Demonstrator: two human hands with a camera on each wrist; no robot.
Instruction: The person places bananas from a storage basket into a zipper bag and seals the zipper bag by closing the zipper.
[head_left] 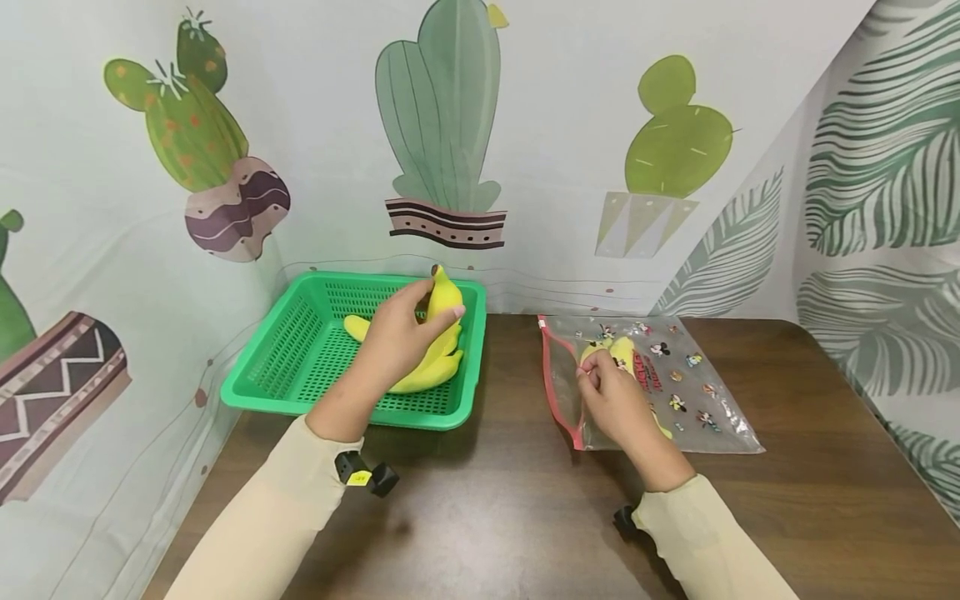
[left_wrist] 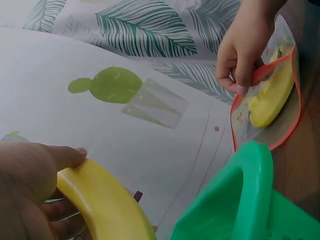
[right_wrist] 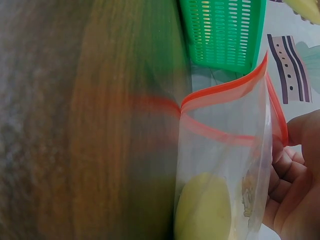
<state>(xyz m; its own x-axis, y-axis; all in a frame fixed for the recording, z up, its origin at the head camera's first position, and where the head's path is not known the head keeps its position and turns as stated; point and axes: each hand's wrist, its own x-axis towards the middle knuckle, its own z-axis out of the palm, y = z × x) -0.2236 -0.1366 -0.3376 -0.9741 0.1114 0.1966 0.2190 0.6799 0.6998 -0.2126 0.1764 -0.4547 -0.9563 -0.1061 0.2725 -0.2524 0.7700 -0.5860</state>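
My left hand (head_left: 397,333) grips a yellow banana (head_left: 446,297) by its sides, stem end up, over the right part of a green plastic basket (head_left: 300,406). More bananas (head_left: 429,377) lie in the basket beneath that hand. On the right, my right hand (head_left: 617,398) pinches the red-trimmed mouth edge of a clear zip bag (head_left: 712,354) printed with cartoon figures. The left wrist view shows the bag's mouth gaping and a yellow banana (left_wrist: 274,100) inside. Part of the bag's contents is hidden behind my right hand.
Both basket and bag rest on a brown wooden table (head_left: 510,517). Directly behind them hangs a white cloth (head_left: 555,125) printed with cacti and leaves. The basket's raised rim stands between the held banana and the bag.
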